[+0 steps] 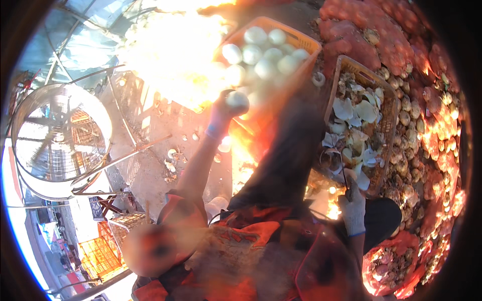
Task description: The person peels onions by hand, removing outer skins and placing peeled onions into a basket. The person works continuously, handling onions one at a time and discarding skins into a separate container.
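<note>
My left hand is stretched forward with its fingers around a peeled white onion. That onion is beside the near left part of an orange plastic crate, where several peeled onions are piled. On the other side, my right hand wears a pale knit glove and grips a thin-bladed knife, its blade pointing away from me. The knife lies over the near left edge of a second plastic crate, which holds onion skins and cut scraps. Strong glare hides the area left of the onion crate.
Red mesh sacks and a heap of unpeeled onions fill the right side. A large round fan on a metal frame stands at left. Skin scraps dot the concrete floor. Orange crates sit at lower left.
</note>
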Demonstrator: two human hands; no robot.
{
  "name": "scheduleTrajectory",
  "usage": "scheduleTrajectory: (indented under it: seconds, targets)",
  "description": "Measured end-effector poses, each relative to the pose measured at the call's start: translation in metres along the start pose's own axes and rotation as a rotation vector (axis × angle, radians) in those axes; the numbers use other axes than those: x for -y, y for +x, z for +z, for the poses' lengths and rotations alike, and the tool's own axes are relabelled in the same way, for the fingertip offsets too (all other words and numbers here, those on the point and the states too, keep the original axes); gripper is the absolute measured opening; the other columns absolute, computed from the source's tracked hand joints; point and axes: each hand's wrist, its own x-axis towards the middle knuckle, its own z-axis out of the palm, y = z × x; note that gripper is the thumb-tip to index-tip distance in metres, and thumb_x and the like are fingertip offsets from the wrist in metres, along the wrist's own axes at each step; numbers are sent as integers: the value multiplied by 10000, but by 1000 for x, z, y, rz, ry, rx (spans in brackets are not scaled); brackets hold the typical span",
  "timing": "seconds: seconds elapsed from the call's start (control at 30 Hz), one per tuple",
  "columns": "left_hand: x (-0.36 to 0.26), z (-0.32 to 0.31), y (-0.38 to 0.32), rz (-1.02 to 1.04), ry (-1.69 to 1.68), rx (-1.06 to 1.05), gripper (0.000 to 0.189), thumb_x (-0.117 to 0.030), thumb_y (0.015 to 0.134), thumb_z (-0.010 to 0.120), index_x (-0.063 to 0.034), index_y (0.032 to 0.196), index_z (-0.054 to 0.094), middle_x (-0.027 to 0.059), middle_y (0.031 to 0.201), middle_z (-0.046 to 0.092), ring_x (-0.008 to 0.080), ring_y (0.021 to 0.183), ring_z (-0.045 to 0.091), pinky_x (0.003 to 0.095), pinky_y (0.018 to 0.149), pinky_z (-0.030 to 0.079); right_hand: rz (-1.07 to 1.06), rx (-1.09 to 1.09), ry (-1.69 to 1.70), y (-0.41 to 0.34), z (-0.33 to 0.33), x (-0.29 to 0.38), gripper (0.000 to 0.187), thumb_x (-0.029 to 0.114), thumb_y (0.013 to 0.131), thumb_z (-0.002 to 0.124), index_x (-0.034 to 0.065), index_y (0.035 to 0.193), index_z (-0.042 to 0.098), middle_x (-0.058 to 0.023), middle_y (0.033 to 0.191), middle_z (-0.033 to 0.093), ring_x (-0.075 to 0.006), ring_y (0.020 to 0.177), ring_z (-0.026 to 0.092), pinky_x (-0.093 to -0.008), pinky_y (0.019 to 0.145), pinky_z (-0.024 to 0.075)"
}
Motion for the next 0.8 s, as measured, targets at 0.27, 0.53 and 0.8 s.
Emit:
scheduleTrajectory:
  seconds: [0.27, 0.53, 0.8]
  targets:
    - [80, 26, 96, 136, 422, -260, 406, -124, 742, 806, -42, 1120, 682, 175, 1142, 658, 299, 1055, 652, 410, 934, 548, -180, 11, -136, 44, 40, 19, 668, 113, 867, 618, 116, 1523, 494, -167, 848, 688, -356, 722, 660, -463, 677, 513]
    - [64, -76, 26, 257, -216, 9, 77, -29, 891, 679, -23, 931, 744, 83, 959, 719, 158, 840, 699, 320, 796, 591, -276, 77, -102, 78, 51, 55, 601, 106, 890, 612, 100, 1483, 514, -121, 815, 639, -282, 673, 595, -407, 620, 456]
    - [164, -143, -200, -1019, -40, 186, 182, -155, 857, 783, -45, 996, 745, 92, 911, 746, 227, 833, 745, 335, 802, 593, -320, 93, -4, 81, 51, 62, 534, 99, 913, 606, 85, 1442, 534, -74, 782, 591, -208, 623, 531, -351, 562, 399]
